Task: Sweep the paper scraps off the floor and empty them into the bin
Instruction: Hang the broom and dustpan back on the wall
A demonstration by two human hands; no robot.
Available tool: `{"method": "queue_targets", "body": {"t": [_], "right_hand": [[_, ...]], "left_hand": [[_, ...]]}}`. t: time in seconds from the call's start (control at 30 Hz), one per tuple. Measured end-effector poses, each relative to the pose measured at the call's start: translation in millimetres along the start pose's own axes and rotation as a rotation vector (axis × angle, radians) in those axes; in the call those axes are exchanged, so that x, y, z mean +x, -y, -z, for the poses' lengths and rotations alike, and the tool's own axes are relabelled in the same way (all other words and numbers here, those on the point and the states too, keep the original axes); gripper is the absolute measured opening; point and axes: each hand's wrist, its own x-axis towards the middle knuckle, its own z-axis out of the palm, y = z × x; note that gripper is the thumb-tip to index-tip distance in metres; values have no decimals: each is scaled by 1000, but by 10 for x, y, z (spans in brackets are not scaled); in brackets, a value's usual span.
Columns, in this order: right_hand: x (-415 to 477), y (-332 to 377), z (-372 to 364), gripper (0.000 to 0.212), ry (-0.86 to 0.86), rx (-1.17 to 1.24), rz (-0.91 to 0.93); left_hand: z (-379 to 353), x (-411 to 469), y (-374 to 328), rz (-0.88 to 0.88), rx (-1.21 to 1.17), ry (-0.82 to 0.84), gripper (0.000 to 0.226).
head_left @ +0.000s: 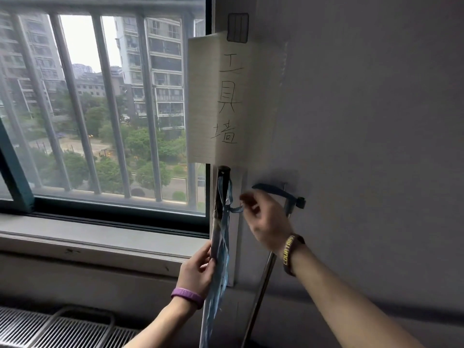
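A broom handle [218, 237] stands upright against the wall beside the window, wrapped with blue string [226, 204]. My left hand [197, 271] grips the handle low down. My right hand [263, 219], blurred, pinches the loop of blue string near the handle's top. To the right a thin metal pole with a dark blue handle [278, 194] hangs on the wall, partly hidden behind my right hand. The broom head, paper scraps and bin are out of view.
A paper sign [216, 96] with handwritten characters is stuck to the wall above the handle. A barred window [100, 109] fills the left, with a sill [88, 237] below it. A slatted grille [50, 330] lies at the bottom left.
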Motion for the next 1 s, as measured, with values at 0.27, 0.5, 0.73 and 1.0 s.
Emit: {"method": "queue_targets", "body": {"t": [0.27, 0.5, 0.73, 1.0], "right_hand": [[296, 136, -241, 15, -61, 291, -233], [582, 88, -211, 14, -170, -94, 102], [452, -38, -368, 19, -45, -481, 117], [260, -115, -416, 12, 42, -355, -70]], "left_hand": [[91, 48, 194, 10, 57, 1, 48], [145, 170, 379, 61, 32, 22, 43], [-8, 203, 572, 123, 69, 113, 66], [-197, 115, 808, 239, 134, 247, 78]]}}
